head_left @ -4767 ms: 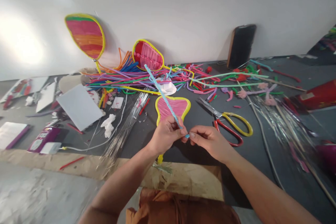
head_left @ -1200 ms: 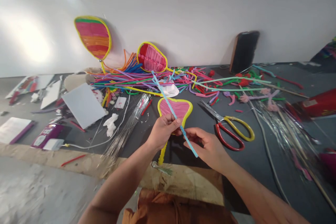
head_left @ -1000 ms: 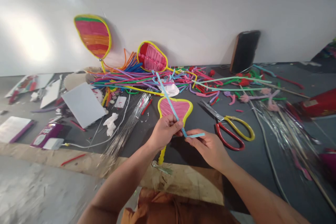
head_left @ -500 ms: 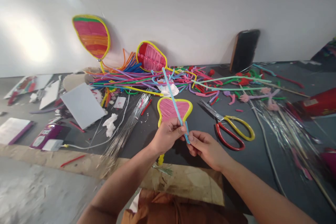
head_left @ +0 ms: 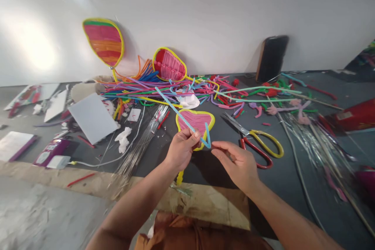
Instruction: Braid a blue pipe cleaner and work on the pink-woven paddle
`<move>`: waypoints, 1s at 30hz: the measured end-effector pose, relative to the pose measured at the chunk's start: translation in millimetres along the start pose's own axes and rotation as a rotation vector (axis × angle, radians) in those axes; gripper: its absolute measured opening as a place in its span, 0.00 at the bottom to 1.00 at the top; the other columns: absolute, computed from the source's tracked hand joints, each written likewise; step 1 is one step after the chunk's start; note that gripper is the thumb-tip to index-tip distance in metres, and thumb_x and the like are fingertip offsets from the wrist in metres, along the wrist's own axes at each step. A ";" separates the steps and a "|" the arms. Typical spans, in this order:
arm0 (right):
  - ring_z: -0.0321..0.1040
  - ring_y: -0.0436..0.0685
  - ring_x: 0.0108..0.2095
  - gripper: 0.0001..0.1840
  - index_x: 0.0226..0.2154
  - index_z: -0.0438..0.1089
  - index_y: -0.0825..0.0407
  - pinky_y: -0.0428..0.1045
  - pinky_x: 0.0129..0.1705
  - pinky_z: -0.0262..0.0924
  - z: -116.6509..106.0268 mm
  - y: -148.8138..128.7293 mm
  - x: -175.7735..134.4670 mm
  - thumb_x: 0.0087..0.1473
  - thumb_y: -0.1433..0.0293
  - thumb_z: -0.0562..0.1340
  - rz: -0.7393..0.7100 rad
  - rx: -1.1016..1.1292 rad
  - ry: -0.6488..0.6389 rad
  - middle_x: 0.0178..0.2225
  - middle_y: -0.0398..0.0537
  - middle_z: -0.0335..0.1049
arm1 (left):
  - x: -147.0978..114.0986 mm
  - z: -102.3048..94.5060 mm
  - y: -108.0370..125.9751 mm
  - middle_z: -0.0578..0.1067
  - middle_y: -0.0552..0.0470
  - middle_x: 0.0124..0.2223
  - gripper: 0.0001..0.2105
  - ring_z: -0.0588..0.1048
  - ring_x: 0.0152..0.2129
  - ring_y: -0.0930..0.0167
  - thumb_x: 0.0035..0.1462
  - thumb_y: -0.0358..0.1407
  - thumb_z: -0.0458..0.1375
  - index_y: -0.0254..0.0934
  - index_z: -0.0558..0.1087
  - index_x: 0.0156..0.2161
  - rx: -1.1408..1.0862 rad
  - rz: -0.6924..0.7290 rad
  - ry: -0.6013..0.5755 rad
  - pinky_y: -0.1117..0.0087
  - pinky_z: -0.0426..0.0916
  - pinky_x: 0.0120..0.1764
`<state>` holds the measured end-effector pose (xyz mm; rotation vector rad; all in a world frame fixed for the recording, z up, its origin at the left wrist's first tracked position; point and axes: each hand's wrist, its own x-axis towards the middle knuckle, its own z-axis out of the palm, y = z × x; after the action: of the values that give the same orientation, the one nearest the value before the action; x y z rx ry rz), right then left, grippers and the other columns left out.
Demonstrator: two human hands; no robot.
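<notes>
My left hand [head_left: 183, 146] pinches a light blue pipe cleaner [head_left: 172, 106] between thumb and fingers. Its long end points up and to the left, and its short end is bent back sharply near my right hand [head_left: 236, 162]. The fingers of that right hand are apart beside the bend, with a small gap to it. Below the hands lies a heart-like pink shape with a yellow pipe-cleaner rim [head_left: 195, 119], partly hidden by my left hand. Scissors [head_left: 253, 140] with one red and one yellow handle lie half open to the right.
Behind the hands lies a heap of coloured pipe cleaners [head_left: 137, 88]. Two yellow-rimmed shapes, one striped [head_left: 104, 43] and one red and pink [head_left: 170, 64], lean at the wall. A phone [head_left: 272, 58] stands back right; a white card [head_left: 93, 118] and wire bundle [head_left: 143, 142] lie left.
The pipe cleaner's long end has swung to the left, and its short end now shows as an open bend. My right hand has let go and moved slightly right, fingers apart.
</notes>
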<state>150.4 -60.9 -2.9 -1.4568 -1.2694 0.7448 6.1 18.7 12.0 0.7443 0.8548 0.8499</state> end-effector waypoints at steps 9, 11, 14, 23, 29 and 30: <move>0.73 0.54 0.30 0.04 0.34 0.73 0.47 0.49 0.35 0.68 3.7 3.7 0.4 0.54 0.68 0.62 -0.252 -0.213 -0.005 0.31 0.46 0.77 | 0.2 1.2 -12.7 0.65 0.58 0.22 0.17 0.62 0.20 0.79 0.40 0.42 0.70 0.34 0.67 0.23 0.009 0.018 0.006 0.76 0.59 0.28; 0.72 0.53 0.28 0.03 0.32 0.72 0.48 0.47 0.33 0.67 2.7 3.7 1.2 0.55 0.69 0.61 -0.295 -0.247 -0.009 0.29 0.45 0.76 | 0.1 0.9 -15.1 0.64 0.58 0.21 0.17 0.61 0.20 0.79 0.40 0.42 0.69 0.34 0.67 0.22 0.040 0.023 0.005 0.76 0.59 0.27; 0.71 0.53 0.27 0.05 0.32 0.70 0.48 0.47 0.32 0.65 1.9 3.9 1.8 0.56 0.70 0.58 -0.344 -0.294 -0.022 0.27 0.46 0.75 | 0.1 -0.5 -17.0 0.63 0.58 0.21 0.18 0.60 0.20 0.79 0.41 0.43 0.69 0.34 0.66 0.21 0.102 0.051 0.012 0.75 0.58 0.27; 0.68 0.52 0.29 0.04 0.33 0.65 0.49 0.46 0.33 0.63 0.7 3.4 3.1 0.58 0.72 0.55 -0.354 -0.248 -0.107 0.28 0.46 0.70 | -1.0 0.9 -14.3 0.74 0.54 0.29 0.14 0.71 0.26 0.75 0.39 0.41 0.70 0.34 0.73 0.25 0.083 0.057 -0.015 0.74 0.66 0.32; 0.67 0.51 0.28 0.05 0.33 0.65 0.49 0.46 0.32 0.62 1.5 3.5 1.4 0.58 0.72 0.55 -0.306 -0.234 -0.103 0.28 0.45 0.69 | -1.7 -0.3 -13.6 0.72 0.56 0.20 0.16 0.70 0.17 0.77 0.41 0.44 0.69 0.34 0.71 0.25 0.149 0.039 -0.027 0.76 0.67 0.24; 0.67 0.51 0.28 0.05 0.33 0.66 0.49 0.46 0.32 0.62 1.5 3.8 1.2 0.58 0.72 0.55 -0.303 -0.236 -0.100 0.28 0.45 0.69 | -1.6 -0.5 -13.2 0.73 0.56 0.20 0.16 0.70 0.17 0.77 0.41 0.45 0.68 0.33 0.71 0.25 0.155 0.035 -0.027 0.76 0.67 0.24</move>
<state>150.5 -59.0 -6.8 -1.3807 -1.6559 0.4812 9.4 11.4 1.4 0.9060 0.8930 0.8090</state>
